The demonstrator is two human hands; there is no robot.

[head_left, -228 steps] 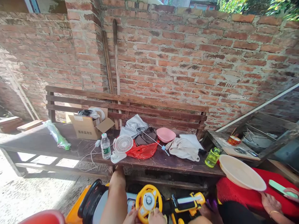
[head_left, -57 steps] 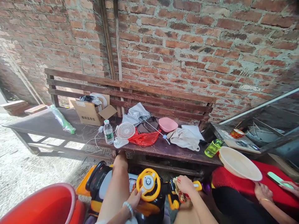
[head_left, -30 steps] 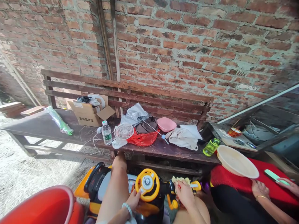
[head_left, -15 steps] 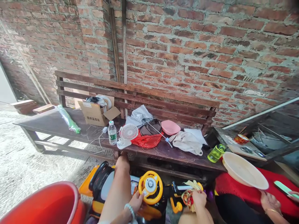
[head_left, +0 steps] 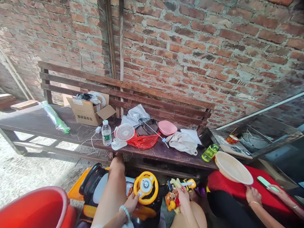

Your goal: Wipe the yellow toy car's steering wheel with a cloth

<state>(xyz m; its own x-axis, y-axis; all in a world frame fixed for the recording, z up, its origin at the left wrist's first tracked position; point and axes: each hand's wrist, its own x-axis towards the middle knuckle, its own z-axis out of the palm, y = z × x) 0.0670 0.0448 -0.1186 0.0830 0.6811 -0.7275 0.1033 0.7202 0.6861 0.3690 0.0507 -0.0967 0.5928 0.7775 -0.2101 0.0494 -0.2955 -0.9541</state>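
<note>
The yellow steering wheel belongs to a black and yellow ride-on toy below the bench. My left hand, with a beaded bracelet on its wrist, is closed at the wheel's left rim. To the right of the wheel, my right hand is closed around a crumpled, patterned cloth in red, yellow and cream. A pale end of it sticks up above my fingers. Beside that hand is a yellow and white toy part. My bare leg extends over the toy.
A wooden bench bears a cardboard box, water bottle, white fan, red bag, pink bowl and green bottle. A red tub stands at left. At right, another person's hands are near a cream basin.
The view has turned slightly right. My right hand has moved left, closer to the wheel, with the cloth in it. My left hand stays at the rim.
</note>
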